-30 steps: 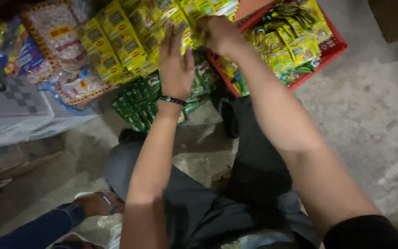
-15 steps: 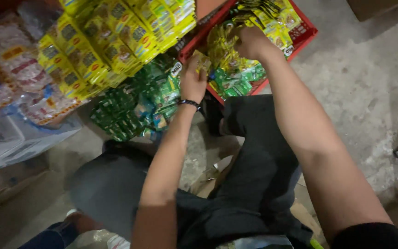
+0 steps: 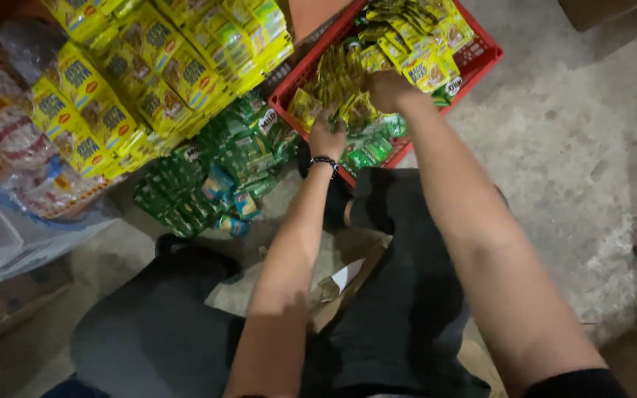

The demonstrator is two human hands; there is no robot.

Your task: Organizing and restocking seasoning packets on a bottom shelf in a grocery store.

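Note:
Both of my arms reach forward into a red plastic crate (image 3: 484, 63) filled with yellow and green sachets. My left hand (image 3: 326, 136), with a dark bead bracelet on the wrist, is shut on a strip of yellow sachets (image 3: 305, 107) at the crate's near left corner. My right hand (image 3: 387, 88) presses down among the yellow sachets (image 3: 422, 63) in the middle of the crate, fingers closed on them. Green sachets (image 3: 366, 151) lie along the crate's near edge, under my hands.
Strips of yellow packets (image 3: 149, 81) hang or lie stacked at the upper left. Green sachet strips (image 3: 215, 177) are heaped on the concrete floor (image 3: 584, 162) beside the crate. Clear bags of goods (image 3: 1, 140) sit at far left. My knees, in dark trousers, fill the lower frame.
The view has tilted down and the crate now sits closer to centre. Both hands have come down from the hanging yellow packets into the red crate, the left one carrying a yellow strip.

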